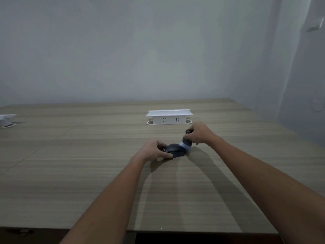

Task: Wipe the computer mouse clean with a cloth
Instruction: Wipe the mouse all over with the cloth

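A dark computer mouse [174, 150] lies on the wooden table [88, 164], a little beyond its middle. My left hand [154, 150] grips the mouse from its left side, with the thumb along the near edge. My right hand [199, 133] holds a dark-handled brush-like tool [186, 144] whose pale head presses against the mouse's right end. The handle's top sticks out above my fingers. No cloth is visible.
A white raised socket box [169, 117] stands on the table just behind my hands. Another white fitting [6, 120] sits at the far left edge. Grey walls close off the back and right. The table's front edge [175, 230] runs close to me.
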Motion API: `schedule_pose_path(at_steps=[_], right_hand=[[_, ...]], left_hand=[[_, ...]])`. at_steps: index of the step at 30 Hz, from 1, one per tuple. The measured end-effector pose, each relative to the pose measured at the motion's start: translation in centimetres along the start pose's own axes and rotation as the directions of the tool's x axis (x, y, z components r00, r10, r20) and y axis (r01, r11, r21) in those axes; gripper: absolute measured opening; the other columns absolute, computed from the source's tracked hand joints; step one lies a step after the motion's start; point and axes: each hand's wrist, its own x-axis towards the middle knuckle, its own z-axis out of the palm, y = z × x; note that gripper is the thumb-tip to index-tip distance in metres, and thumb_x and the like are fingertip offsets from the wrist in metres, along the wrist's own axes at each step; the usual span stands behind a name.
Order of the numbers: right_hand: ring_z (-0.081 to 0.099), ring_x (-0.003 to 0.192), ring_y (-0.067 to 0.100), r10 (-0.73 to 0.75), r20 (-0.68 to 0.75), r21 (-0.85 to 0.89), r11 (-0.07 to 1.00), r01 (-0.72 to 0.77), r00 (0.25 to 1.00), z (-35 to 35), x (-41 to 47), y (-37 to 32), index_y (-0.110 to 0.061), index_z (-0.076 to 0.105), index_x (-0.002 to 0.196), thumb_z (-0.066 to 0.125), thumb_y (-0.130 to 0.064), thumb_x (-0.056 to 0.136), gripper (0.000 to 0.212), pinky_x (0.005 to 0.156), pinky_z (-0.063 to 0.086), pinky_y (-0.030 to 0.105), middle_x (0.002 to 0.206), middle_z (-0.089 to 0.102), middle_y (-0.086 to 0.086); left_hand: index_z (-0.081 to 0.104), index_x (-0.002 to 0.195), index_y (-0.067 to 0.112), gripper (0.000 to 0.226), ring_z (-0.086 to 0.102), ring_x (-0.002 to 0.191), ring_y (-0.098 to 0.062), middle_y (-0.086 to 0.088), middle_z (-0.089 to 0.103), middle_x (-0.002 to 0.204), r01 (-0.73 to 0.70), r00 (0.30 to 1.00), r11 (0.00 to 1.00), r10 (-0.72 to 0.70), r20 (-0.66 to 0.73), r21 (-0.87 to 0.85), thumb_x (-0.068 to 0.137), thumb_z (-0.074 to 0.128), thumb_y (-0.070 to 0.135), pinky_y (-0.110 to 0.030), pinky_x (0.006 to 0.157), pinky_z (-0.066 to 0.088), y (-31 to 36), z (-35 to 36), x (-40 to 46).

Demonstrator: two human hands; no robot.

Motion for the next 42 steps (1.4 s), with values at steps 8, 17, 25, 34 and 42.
schedule_pose_path(at_steps=[8,17,25,34,42], right_hand=[[0.057,0.052,0.021,-0.013,0.008,-0.058,0.998,0.014,1.0,-0.4,-0.1,-1.0,0.0,0.065,0.067,0.069,-0.011,0.082,0.019,0.048,0.051,0.027,0.062,0.06,0.011],[0.05,0.046,0.016,-0.023,-0.015,-0.016,1.0,0.023,1.0,-0.8,-1.5,0.3,-0.01,0.053,0.055,0.067,-0.009,0.082,0.031,0.037,0.041,0.018,0.052,0.052,0.003],[0.057,0.052,0.02,-0.059,-0.007,-0.028,0.998,0.059,0.998,-0.7,-2.0,0.3,0.006,0.064,0.068,0.067,-0.012,0.083,0.024,0.044,0.048,0.024,0.062,0.061,0.011],[0.058,0.047,0.011,-0.085,-0.067,0.002,0.996,0.086,0.994,-0.2,-2.4,0.6,0.005,0.067,0.075,0.067,-0.017,0.087,0.025,0.041,0.045,0.017,0.069,0.068,0.014],[0.058,0.052,0.013,-0.152,-0.055,0.104,0.982,0.157,0.987,0.3,-3.2,1.7,0.002,0.07,0.081,0.07,-0.022,0.087,0.025,0.046,0.044,0.02,0.065,0.066,0.006]], left_hand=[[0.078,0.101,0.017,0.034,0.068,0.08,-0.012,-0.004,0.079,0.095,0.005,1.0,1.0,-0.005,-0.004,-0.005,0.07,0.087,0.027,-0.029,0.08,0.052,0.3,0.0,-0.2],[0.079,0.1,0.02,0.035,0.067,0.077,-0.009,0.004,0.078,0.087,0.02,1.0,1.0,-0.02,-0.022,0.01,0.068,0.088,0.03,-0.024,0.072,0.049,0.3,0.4,-0.1],[0.079,0.099,0.018,0.033,0.062,0.07,-0.008,0.008,0.073,0.076,0.042,0.997,0.998,-0.039,-0.063,0.045,0.069,0.087,0.029,-0.022,0.064,0.043,0.5,0.5,-0.3],[0.07,0.106,0.015,0.049,0.064,0.081,-0.011,0.001,0.075,0.095,0.085,0.991,0.99,-0.073,-0.111,0.113,0.069,0.086,0.043,-0.022,0.063,0.042,1.1,0.4,-0.7],[0.066,0.125,0.017,0.037,0.065,0.099,-0.016,-0.004,0.071,0.114,0.019,0.998,0.993,-0.013,-0.059,0.113,0.092,0.067,0.034,-0.026,0.085,0.05,2.2,0.3,-0.6]])
